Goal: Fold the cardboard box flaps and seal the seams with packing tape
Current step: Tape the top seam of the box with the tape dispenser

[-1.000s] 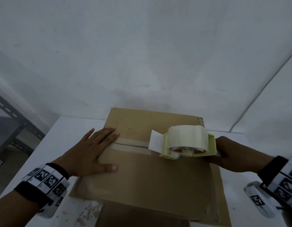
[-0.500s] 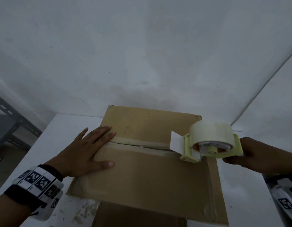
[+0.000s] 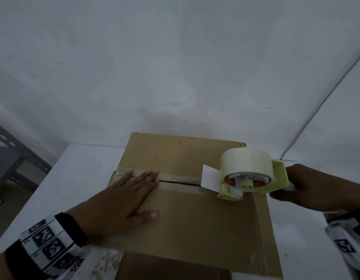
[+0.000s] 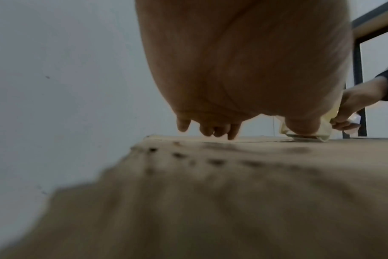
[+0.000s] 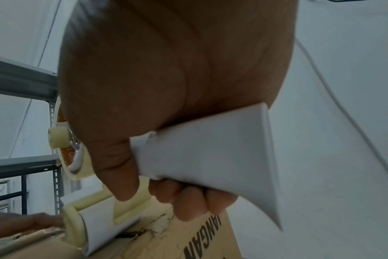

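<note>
Bare white wall (image 3: 175, 67) fills the upper frame; a grey metal shelf rack (image 3: 11, 150) sits at the left edge. White desk (image 3: 84, 168) carries the cardboard box (image 3: 195, 219), lower centre of the head view, flaps already folded flat.

Centre seam (image 3: 175, 181) runs left-right across the box top. Tape strip looks laid on the left part of it, under and beside the fingertips; toward the middle a dark gap shows between the flaps, so the seam looks only partly sealed, though glossy tape may span it, hard to tell.

Tape dispenser (image 3: 251, 176), pale yellow with a full roll, sits right of centre, its front roller touching or just above the box near the seam's right part.

Left hand (image 3: 118, 205) is flat, fingers straight, pressing the flaps down at the seam's left end. Right hand (image 3: 308, 188) has fingers wrapped around the dispenser's white handle (image 5: 210, 157).

Judgement: folding done, centre seam taping underway; remaining run to the right edge, cutting, and any side seams left.
</note>
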